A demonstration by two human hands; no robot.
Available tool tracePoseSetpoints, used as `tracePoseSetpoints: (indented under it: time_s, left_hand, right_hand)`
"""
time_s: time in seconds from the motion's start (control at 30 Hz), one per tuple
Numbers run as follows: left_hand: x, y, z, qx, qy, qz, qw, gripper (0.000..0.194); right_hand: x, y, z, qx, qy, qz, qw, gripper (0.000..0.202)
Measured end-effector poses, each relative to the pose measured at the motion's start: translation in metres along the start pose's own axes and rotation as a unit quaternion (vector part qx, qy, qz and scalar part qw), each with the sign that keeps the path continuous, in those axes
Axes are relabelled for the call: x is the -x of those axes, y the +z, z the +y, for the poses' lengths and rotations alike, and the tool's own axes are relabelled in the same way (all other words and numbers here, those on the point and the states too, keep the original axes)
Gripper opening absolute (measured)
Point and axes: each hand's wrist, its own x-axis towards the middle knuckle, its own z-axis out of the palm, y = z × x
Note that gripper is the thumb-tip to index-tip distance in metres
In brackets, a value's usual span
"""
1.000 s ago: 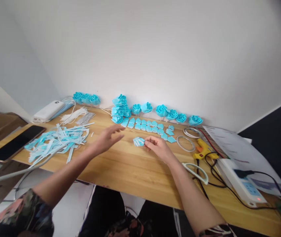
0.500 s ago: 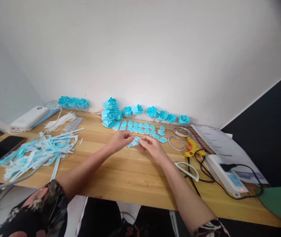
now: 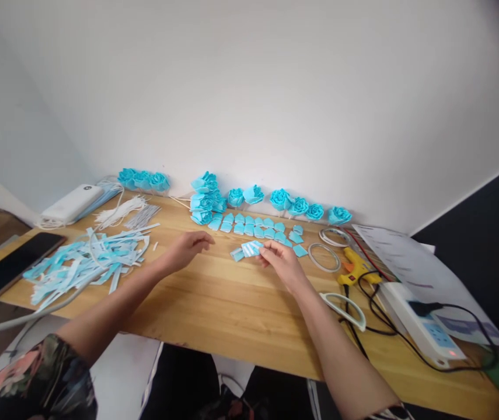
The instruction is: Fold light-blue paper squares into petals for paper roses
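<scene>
My right hand [image 3: 281, 261] is closed in a pinch on a small bunch of blue-and-white striped fabric pieces [image 3: 251, 249]. A flat light-blue piece [image 3: 237, 254] sticks out at its left end. Off to the left, my left hand [image 3: 192, 245] hovers over the table with its fingers curled together, and nothing shows at their tips. Just beyond both hands, folded blue petal pieces [image 3: 249, 225] lie in two rows. Blue fabric roses [image 3: 281, 199] stand along the wall, with several more stacked in a pile [image 3: 205, 201].
Left on the wooden table [image 3: 196, 309] are tangled strips [image 3: 87, 265], white cords [image 3: 120, 213], a phone [image 3: 10, 268] and a white power bank [image 3: 72, 205]. Right are tape rolls [image 3: 324, 258], white-handled scissors [image 3: 345, 309], a yellow glue gun [image 3: 356, 266], a power strip [image 3: 424, 326] and papers [image 3: 407, 262].
My left hand has let go of the striped pieces and moved left, away from my right hand. The right hand keeps its hold. The whole view has shifted slightly.
</scene>
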Motion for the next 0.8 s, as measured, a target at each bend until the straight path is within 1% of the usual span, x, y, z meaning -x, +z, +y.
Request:
tracePoseSetpoints:
  time_s: [0.07,0.17,0.27,0.37,0.47,0.57,0.67,0.8]
  left_hand:
    - [0.011,-0.014,-0.009,-0.111,-0.013,0.021,0.993,0.028]
    - [0.021,-0.031,-0.022,-0.23,-0.014,0.056,0.971,0.033]
    - [0.02,-0.043,-0.036,-0.332,-0.015,0.083,0.94,0.038]
    - [0.016,-0.051,-0.05,-0.411,-0.054,0.075,0.907,0.042]
    - [0.013,-0.055,-0.059,-0.447,-0.096,0.042,0.888,0.046]
    - [0.015,-0.055,-0.061,-0.458,-0.115,0.034,0.881,0.048]
    - [0.025,-0.052,-0.054,-0.452,-0.122,0.028,0.883,0.049]
    - [0.048,-0.047,-0.041,-0.423,-0.12,0.017,0.898,0.051]
  right_hand:
    - [0.0,0.001,0.0,-0.006,0.004,-0.003,1.0,0.027]
    - [-0.001,0.001,0.002,-0.015,0.007,-0.011,1.0,0.029]
    - [-0.001,0.001,0.003,-0.02,0.002,-0.014,1.0,0.029]
    - [-0.002,0.0,0.004,-0.021,-0.005,-0.013,1.0,0.028]
    - [-0.002,-0.001,0.005,-0.013,-0.007,-0.016,1.0,0.028]
    - [-0.002,-0.002,0.007,-0.007,-0.011,-0.022,1.0,0.027]
    - [-0.002,-0.002,0.009,-0.01,-0.01,-0.026,1.0,0.027]
    - [-0.002,-0.002,0.008,-0.013,-0.007,-0.025,1.0,0.028]
